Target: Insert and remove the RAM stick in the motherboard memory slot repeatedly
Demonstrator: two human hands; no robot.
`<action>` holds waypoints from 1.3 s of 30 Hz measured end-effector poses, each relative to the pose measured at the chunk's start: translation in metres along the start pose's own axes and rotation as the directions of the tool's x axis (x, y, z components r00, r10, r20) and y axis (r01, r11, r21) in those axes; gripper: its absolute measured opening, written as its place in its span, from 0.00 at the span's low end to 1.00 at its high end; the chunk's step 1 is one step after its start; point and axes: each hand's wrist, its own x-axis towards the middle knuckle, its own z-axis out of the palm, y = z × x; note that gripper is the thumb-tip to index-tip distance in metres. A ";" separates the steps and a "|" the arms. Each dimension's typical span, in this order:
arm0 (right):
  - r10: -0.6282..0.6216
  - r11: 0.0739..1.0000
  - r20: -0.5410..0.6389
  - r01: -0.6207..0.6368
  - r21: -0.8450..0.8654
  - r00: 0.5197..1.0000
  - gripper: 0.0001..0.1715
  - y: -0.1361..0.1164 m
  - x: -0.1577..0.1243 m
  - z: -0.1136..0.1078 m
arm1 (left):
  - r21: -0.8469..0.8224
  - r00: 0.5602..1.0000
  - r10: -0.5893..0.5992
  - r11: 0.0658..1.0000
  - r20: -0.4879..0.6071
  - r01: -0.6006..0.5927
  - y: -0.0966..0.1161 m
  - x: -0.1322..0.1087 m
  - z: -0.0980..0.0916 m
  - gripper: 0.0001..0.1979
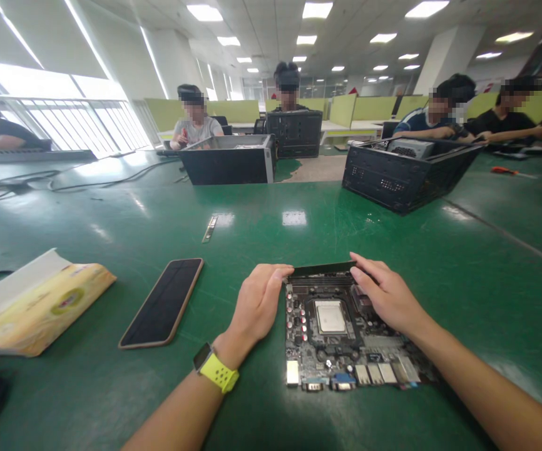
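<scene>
A motherboard [294, 341] lies flat on the green table, its port side towards me and a silver processor [331, 317] seated in its socket. Along the board's far edge, a dark RAM stick [322, 268] stands on its long edge at the memory slots [318, 283]. My left hand [258, 299] is closed on the stick's left end, thumb and fingers together. At the other end, my right hand [386, 291] pinches the stick between thumb and fingers. Whether the stick sits fully in a slot cannot be seen.
Left of the board lie a phone [163, 304] and a yellow tissue pack [50, 307]. A thin metallic strip [209, 229] lies farther back. Computer cases [228, 164] [393, 178] stand across the table, with several people behind. An orange screwdriver [506, 170] lies far right; cables [106, 183] run at left.
</scene>
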 end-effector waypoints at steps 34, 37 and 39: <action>-0.339 0.894 0.142 0.366 -0.259 0.930 0.16 -0.079 -0.043 0.004 | 0.045 0.996 -0.006 0.999 -0.089 0.010 0.002 0.001 0.000 0.19; -0.383 0.850 0.287 0.457 -0.263 0.878 0.22 -0.104 -0.068 0.029 | 0.050 0.994 -0.015 0.999 -0.106 0.020 0.002 0.001 0.000 0.18; -0.396 0.831 0.349 0.493 -0.257 0.849 0.17 -0.110 -0.076 0.042 | 0.056 0.994 -0.015 0.998 -0.110 0.022 0.002 0.001 0.000 0.18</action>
